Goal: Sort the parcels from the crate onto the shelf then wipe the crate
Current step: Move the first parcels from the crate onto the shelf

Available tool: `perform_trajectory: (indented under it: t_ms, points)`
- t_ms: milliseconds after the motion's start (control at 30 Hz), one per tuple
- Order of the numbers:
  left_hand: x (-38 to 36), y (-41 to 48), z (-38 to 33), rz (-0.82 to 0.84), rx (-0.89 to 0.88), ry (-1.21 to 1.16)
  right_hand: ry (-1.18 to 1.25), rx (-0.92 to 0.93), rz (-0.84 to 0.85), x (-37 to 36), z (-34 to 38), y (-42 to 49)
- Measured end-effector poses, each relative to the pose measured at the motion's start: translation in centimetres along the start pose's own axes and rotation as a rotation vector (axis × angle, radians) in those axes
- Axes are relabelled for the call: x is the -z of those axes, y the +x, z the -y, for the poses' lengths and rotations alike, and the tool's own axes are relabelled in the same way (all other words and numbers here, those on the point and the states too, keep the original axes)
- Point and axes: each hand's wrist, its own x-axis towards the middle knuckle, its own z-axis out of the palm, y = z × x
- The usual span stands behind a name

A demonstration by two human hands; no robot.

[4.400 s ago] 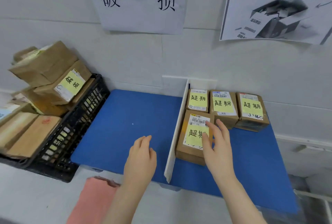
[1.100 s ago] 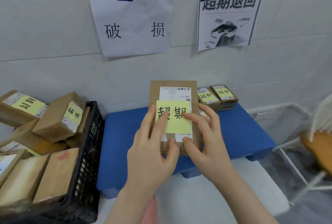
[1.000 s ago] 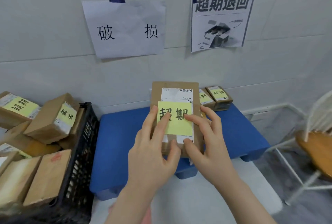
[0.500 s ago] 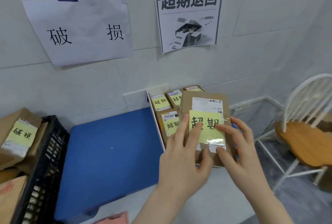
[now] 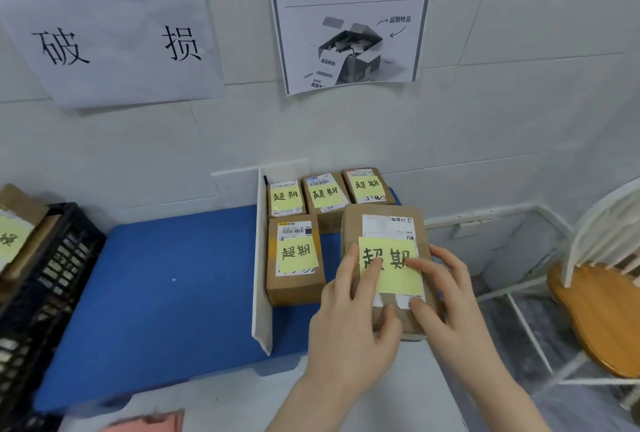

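Note:
A brown cardboard parcel (image 5: 388, 224) with a yellow note reading 超期 is held between my left hand (image 5: 349, 331) and my right hand (image 5: 446, 296), over the right section of the blue shelf (image 5: 166, 293). Both hands grip it from the near end, fingers on its top face and thumbs at its near edge. Beside it, to the left, lies another parcel (image 5: 294, 258) with the same note, and three more (image 5: 325, 191) line the wall behind. The black crate (image 5: 45, 279) stands at the left edge, a parcel (image 5: 14, 224) with a yellow note inside it.
A white divider (image 5: 260, 258) splits the blue shelf; its left section holds no parcels. Two paper signs hang on the wall, 破损 (image 5: 114, 40) left and 超期退回 (image 5: 349, 16) right. A white chair with a wooden seat (image 5: 595, 310) stands right. A pink cloth (image 5: 149, 423) lies at the bottom edge.
My hands have carried the parcel from in front of me to the right section of the shelf, beside the front parcel. My view turned right, so the crate slid to the left edge.

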Motion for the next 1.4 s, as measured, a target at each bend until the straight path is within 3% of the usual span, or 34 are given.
perform_trajectory:
  t_ms: [400,533,700,900,1067,1233,1400]
  points:
    - [-8.2,0.5,6.0,0.202,0.290,0.067,-0.028,-0.179,0.273,-4.4,-10.9,2.5]
    - [-9.0,0.4,6.3,0.159,0.298,0.113,-0.060,-0.154,0.282,-4.4,-11.8,2.9]
    - [-8.9,0.2,6.1,0.053,0.139,0.297,-0.100,-0.119,0.301,-4.2,-12.5,2.2]
    - [-9.2,4.0,6.9,0.056,0.029,0.527,-0.104,-0.114,0.377,-5.3,-13.3,6.5]
    - [-9.0,6.8,7.9,0.099,0.095,0.524,-0.125,-0.114,0.368,-6.6,-13.8,9.1]
    - [-9.1,8.3,9.4,0.256,0.292,0.418,-0.149,-0.133,0.324,-7.8,-13.7,10.0]
    - [-9.6,8.8,10.3,0.265,0.266,0.418,-0.160,-0.150,0.309,-8.5,-13.4,10.4]
